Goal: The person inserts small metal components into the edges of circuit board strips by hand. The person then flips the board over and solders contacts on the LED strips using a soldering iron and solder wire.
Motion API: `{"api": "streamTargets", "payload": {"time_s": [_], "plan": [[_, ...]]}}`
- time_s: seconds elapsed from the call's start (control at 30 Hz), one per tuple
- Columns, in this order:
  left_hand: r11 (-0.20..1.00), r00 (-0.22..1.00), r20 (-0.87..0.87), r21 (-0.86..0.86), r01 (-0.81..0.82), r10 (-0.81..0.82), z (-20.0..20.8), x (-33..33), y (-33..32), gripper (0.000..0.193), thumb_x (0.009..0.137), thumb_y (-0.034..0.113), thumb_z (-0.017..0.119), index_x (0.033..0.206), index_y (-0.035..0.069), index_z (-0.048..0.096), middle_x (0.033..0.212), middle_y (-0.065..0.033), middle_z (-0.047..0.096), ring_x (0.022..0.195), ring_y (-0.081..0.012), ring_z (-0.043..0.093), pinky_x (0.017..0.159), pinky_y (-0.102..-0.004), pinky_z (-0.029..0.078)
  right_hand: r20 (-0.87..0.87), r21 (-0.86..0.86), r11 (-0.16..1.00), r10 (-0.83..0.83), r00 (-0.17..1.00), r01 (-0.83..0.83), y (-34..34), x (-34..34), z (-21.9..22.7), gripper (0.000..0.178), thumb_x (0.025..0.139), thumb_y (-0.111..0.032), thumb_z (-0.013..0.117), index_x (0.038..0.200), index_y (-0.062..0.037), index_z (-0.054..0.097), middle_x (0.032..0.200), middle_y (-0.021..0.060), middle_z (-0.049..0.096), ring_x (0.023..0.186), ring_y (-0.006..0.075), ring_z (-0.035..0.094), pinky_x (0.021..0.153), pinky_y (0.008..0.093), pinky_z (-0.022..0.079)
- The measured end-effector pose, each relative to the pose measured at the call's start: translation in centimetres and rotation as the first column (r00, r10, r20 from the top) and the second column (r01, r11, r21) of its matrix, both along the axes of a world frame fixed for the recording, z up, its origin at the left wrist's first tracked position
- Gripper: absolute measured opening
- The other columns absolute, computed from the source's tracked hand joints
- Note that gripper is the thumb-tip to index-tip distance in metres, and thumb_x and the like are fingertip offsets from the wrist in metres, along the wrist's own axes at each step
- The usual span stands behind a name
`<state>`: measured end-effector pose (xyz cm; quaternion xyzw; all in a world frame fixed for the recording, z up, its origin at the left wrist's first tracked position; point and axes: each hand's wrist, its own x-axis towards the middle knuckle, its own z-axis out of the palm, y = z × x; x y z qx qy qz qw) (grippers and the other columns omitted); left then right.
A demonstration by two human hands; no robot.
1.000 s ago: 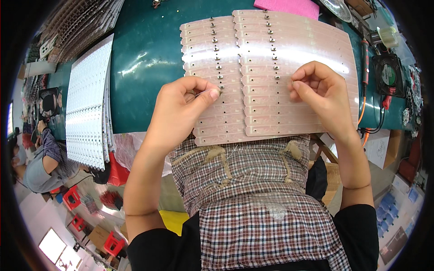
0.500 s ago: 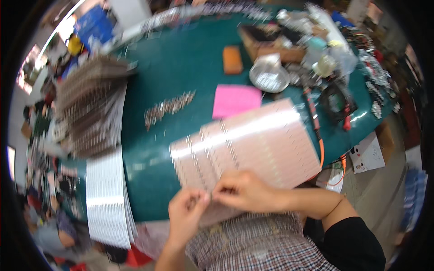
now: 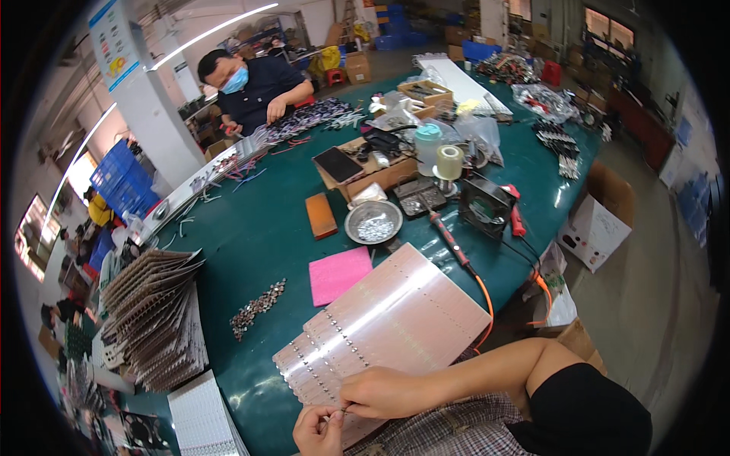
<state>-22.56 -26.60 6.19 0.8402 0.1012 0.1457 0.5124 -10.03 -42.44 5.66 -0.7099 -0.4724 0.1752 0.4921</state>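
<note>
Near the lower edge of the picture, my left hand point(image 3: 319, 431) and my right hand point(image 3: 386, 391) meet fingertip to fingertip. Both are closed in a pinch. Whatever sits between the fingers is too small to make out. Beneath and beyond them lie overlapping pale pink panels point(image 3: 403, 304), with rows of small metal pieces along their left part. My right hand is over the near edge of these panels. To their left is a loose pile of small metal parts point(image 3: 257, 310). A bright pink square pad point(image 3: 340, 275) touches or nearly touches the panels' far edge.
Stacked panels point(image 3: 152, 311) and white strip sheets point(image 3: 204, 418) stand left. Farther off are an orange block point(image 3: 321, 216), a metal bowl point(image 3: 373, 223), a soldering iron point(image 3: 449, 239), a small black fan point(image 3: 485, 205) and a wire spool point(image 3: 449, 163). Across the green table, a co-worker point(image 3: 262, 95) handles wires.
The view has tilted up and steadied, bringing the co-worker and far table into sight. My hands appear lower in the picture, still pinched together.
</note>
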Motion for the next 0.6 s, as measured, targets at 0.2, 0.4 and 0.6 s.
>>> {"api": "streamTargets", "payload": {"time_s": [0.2, 0.4, 0.6], "plan": [[0.993, 0.999, 0.051, 0.120, -0.014, 0.008, 0.6, 0.2, -1.6, 0.005, 0.093, 0.005, 0.071, 0.092, 0.000, 0.069, 0.081, -0.0024, 0.059, 0.068, -0.0103, 0.046, 0.060, -0.0253, 0.037, 0.297, -0.039, 0.999, 0.010, 0.955, 0.002, -0.5, 0.2, -0.4, 0.010, 0.086, -0.011, 0.062, 0.084, -0.0012, 0.061, 0.083, 0.0157, 0.061, 0.080, 0.0379, 0.064, 0.069, 0.0461, 0.052], [0.978, 0.998, 0.057, 0.209, -0.021, 0.009, 0.9, 0.5, -2.1, 0.005, 0.093, 0.005, 0.070, 0.092, 0.001, 0.069, 0.081, -0.0027, 0.060, 0.068, -0.0122, 0.047, 0.060, -0.0263, 0.038, 0.335, 0.006, 1.000, 0.007, 0.942, -0.009, -0.8, 0.0, -0.9, 0.007, 0.080, -0.007, 0.062, 0.083, -0.0005, 0.061, 0.084, 0.0158, 0.061, 0.081, 0.0373, 0.064, 0.068, 0.0451, 0.053], [0.999, 0.999, -0.014, -0.029, -0.035, 0.034, -0.3, -0.2, -1.3, 0.007, 0.091, 0.000, 0.068, 0.086, 0.000, 0.062, 0.077, 0.0028, 0.048, 0.065, -0.0050, 0.039, 0.056, -0.0219, 0.029, 0.367, 0.150, 0.988, -0.091, 0.926, 0.038, -0.6, -1.4, -1.2, 0.008, 0.080, -0.009, 0.062, 0.080, -0.0013, 0.059, 0.079, 0.0138, 0.058, 0.074, 0.0346, 0.062, 0.065, 0.0441, 0.052]]}}
